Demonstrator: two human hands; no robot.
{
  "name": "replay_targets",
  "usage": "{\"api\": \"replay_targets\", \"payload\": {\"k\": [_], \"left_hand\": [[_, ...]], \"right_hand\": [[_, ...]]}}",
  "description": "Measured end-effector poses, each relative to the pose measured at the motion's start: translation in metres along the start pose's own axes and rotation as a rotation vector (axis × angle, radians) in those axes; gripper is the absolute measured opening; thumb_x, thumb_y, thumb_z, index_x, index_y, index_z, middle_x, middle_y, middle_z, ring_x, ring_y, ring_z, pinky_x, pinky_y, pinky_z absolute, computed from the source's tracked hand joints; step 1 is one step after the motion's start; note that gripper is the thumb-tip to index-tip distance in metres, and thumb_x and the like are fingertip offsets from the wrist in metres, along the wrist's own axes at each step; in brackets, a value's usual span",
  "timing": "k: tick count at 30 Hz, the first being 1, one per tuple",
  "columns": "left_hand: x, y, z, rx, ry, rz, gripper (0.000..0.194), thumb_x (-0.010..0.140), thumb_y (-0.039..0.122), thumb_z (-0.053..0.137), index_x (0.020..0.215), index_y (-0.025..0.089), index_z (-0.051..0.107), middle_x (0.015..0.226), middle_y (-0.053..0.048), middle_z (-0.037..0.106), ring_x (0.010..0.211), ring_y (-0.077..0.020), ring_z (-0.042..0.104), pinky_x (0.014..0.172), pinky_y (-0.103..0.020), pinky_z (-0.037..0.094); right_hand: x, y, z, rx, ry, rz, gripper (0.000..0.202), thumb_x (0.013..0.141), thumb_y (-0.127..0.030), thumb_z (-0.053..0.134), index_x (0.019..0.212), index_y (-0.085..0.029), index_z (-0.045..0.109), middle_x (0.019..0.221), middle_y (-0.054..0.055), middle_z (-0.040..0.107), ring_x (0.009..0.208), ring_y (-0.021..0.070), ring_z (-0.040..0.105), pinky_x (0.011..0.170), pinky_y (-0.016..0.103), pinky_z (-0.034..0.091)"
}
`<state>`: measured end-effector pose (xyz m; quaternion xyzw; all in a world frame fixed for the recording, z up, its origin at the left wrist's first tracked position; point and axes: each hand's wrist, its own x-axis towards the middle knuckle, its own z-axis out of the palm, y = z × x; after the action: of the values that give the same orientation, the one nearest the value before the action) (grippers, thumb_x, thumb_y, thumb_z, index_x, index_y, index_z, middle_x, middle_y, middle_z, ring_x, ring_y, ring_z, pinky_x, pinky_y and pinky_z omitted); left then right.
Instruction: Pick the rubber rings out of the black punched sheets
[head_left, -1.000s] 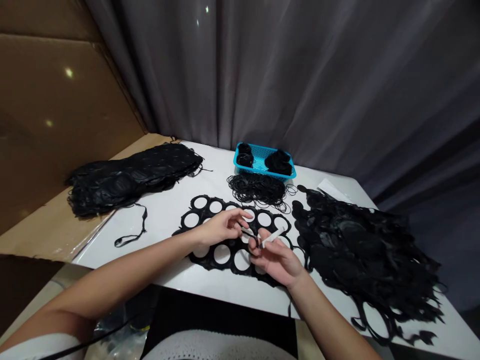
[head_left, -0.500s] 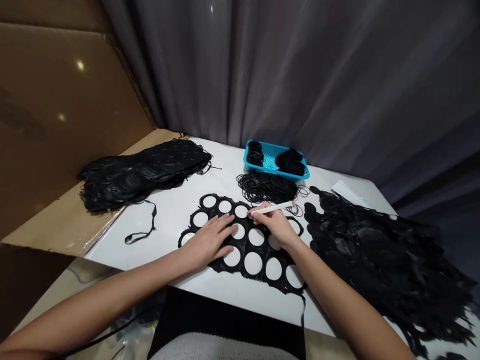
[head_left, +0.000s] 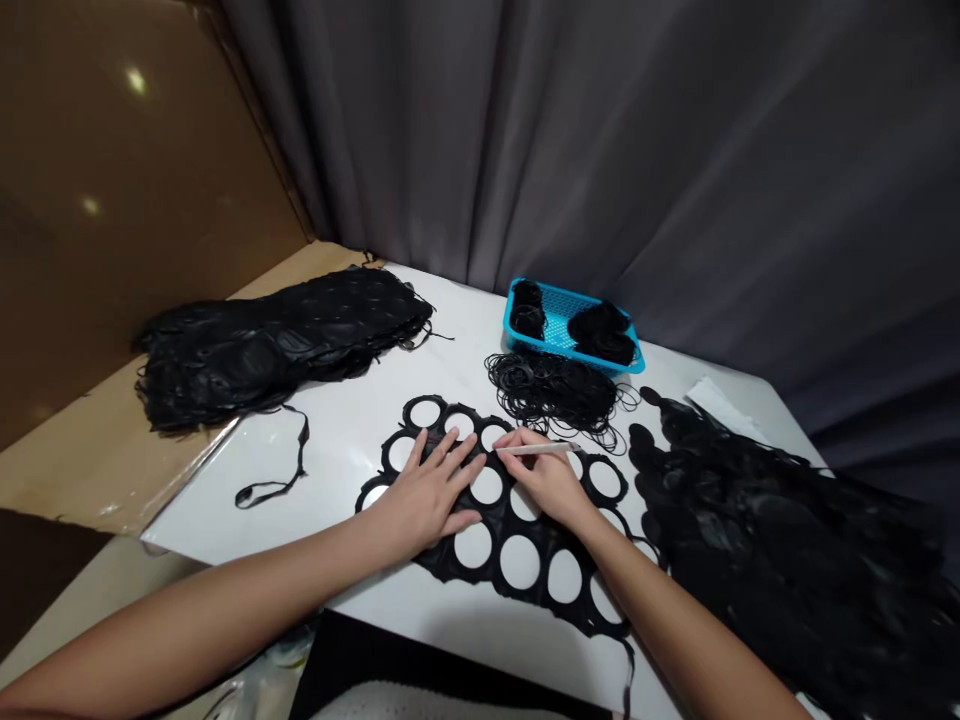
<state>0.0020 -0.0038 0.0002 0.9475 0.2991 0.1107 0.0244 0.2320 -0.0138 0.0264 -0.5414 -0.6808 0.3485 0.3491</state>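
Note:
A thin black rubbery sheet (head_left: 491,562) with rows of round holes lies flat on the white table. My left hand (head_left: 429,492) rests on its left part, palm down with fingers spread. In my right hand (head_left: 541,475) is a slim white pen-shaped tool (head_left: 544,448), pinched near its tip. That tip touches or hovers just over the sheet by a hole in the far row; I cannot tell which. Just beyond the sheet lies a tangle of thin black rings (head_left: 551,390).
Behind the rings stands a blue basket (head_left: 556,325) holding black bundles. A stack of black sheets (head_left: 277,345) lies at the left, with a loose black strip (head_left: 300,450) near it. A large black heap (head_left: 787,540) covers the right side, beside a white paper (head_left: 724,408).
The whole view has shifted and tilted slightly. The white tool lies nearer level than before, its tip still by the far row. My left fingers are spread a little wider on the sheet.

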Motion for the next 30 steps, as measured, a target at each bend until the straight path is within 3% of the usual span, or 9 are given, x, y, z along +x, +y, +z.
{"api": "replay_targets", "payload": {"k": [3, 5, 7, 12, 15, 19, 23, 26, 30], "left_hand": [[0.0, 0.001, -0.001, 0.012, -0.014, -0.01, 0.071, 0.095, 0.059, 0.052, 0.151, 0.017, 0.039, 0.16, -0.011, 0.028, 0.147, -0.0379, 0.023, 0.117, -0.062, 0.01], [0.0, 0.002, -0.001, 0.013, -0.013, -0.017, 0.071, 0.095, 0.059, 0.053, 0.151, 0.018, 0.04, 0.16, -0.011, 0.028, 0.147, -0.0383, 0.022, 0.117, -0.063, 0.008], [0.0, 0.003, -0.003, 0.006, -0.015, -0.027, 0.07, 0.095, 0.058, 0.054, 0.151, 0.018, 0.041, 0.16, -0.01, 0.028, 0.148, -0.0383, 0.021, 0.117, -0.064, 0.007], [0.0, 0.003, -0.005, -0.036, -0.036, -0.046, 0.07, 0.095, 0.059, 0.052, 0.152, 0.02, 0.04, 0.16, -0.01, 0.028, 0.148, -0.0396, 0.019, 0.116, -0.066, 0.011], [0.001, 0.0, -0.004, -0.067, -0.026, -0.043, 0.069, 0.095, 0.059, 0.053, 0.151, 0.02, 0.041, 0.16, -0.011, 0.028, 0.148, -0.0406, 0.017, 0.115, -0.068, 0.013], [-0.002, -0.003, -0.012, -0.105, 0.01, -0.032, 0.069, 0.097, 0.057, 0.05, 0.15, 0.015, 0.039, 0.158, -0.014, 0.032, 0.148, -0.0389, 0.02, 0.115, -0.066, 0.019], [-0.017, 0.003, -0.024, -0.143, 0.033, 0.074, 0.051, 0.099, 0.042, 0.054, 0.14, 0.014, 0.049, 0.152, -0.014, 0.042, 0.145, -0.0284, 0.034, 0.121, -0.05, 0.023], [-0.03, 0.009, -0.026, -0.163, 0.026, 0.117, 0.049, 0.097, 0.037, 0.057, 0.139, 0.015, 0.051, 0.15, -0.015, 0.044, 0.142, -0.0284, 0.038, 0.119, -0.048, 0.029], [-0.039, 0.013, -0.02, -0.145, 0.011, 0.125, 0.054, 0.095, 0.036, 0.06, 0.144, 0.016, 0.047, 0.155, -0.016, 0.035, 0.145, -0.0306, 0.033, 0.118, -0.05, 0.031]], "right_hand": [[-0.006, -0.003, 0.008, -0.287, -0.016, -0.163, 0.011, 0.097, -0.022, 0.047, 0.092, -0.019, 0.057, 0.102, 0.008, 0.067, 0.094, 0.0207, 0.062, 0.084, 0.034, 0.051], [-0.005, -0.004, 0.009, -0.578, -0.046, -0.315, 0.02, 0.095, -0.013, 0.043, 0.105, -0.018, 0.059, 0.108, 0.012, 0.067, 0.099, 0.0237, 0.061, 0.088, 0.036, 0.05], [0.004, -0.002, 0.0, -0.776, -0.023, -0.368, 0.028, 0.09, -0.006, 0.04, 0.106, -0.017, 0.06, 0.107, 0.013, 0.067, 0.101, 0.0253, 0.06, 0.09, 0.036, 0.049], [0.042, 0.011, -0.056, -0.831, 0.384, -0.075, 0.021, 0.094, -0.014, 0.037, 0.097, -0.014, 0.057, 0.093, 0.016, 0.065, 0.089, 0.0279, 0.059, 0.075, 0.037, 0.045], [0.043, 0.007, -0.07, -0.55, 0.416, 0.053, 0.015, 0.095, -0.025, 0.045, 0.091, -0.017, 0.057, 0.097, 0.011, 0.068, 0.077, 0.0222, 0.058, 0.072, 0.034, 0.043], [0.014, -0.013, -0.043, -0.202, 0.16, 0.128, 0.018, 0.093, -0.032, 0.052, 0.086, -0.019, 0.062, 0.093, 0.006, 0.07, 0.08, 0.0199, 0.06, 0.075, 0.033, 0.043], [-0.018, -0.029, -0.005, -0.022, -0.043, 0.132, 0.016, 0.093, -0.032, 0.054, 0.084, -0.02, 0.06, 0.091, 0.003, 0.069, 0.081, 0.0181, 0.061, 0.073, 0.03, 0.044], [-0.034, -0.034, 0.012, 0.01, -0.088, 0.111, 0.014, 0.094, -0.029, 0.053, 0.083, -0.02, 0.058, 0.091, 0.002, 0.068, 0.081, 0.0167, 0.061, 0.073, 0.029, 0.045], [-0.045, -0.033, 0.02, -0.018, -0.08, 0.077, 0.013, 0.095, -0.025, 0.053, 0.085, -0.021, 0.059, 0.091, 0.002, 0.067, 0.086, 0.0169, 0.06, 0.076, 0.029, 0.045]]}}
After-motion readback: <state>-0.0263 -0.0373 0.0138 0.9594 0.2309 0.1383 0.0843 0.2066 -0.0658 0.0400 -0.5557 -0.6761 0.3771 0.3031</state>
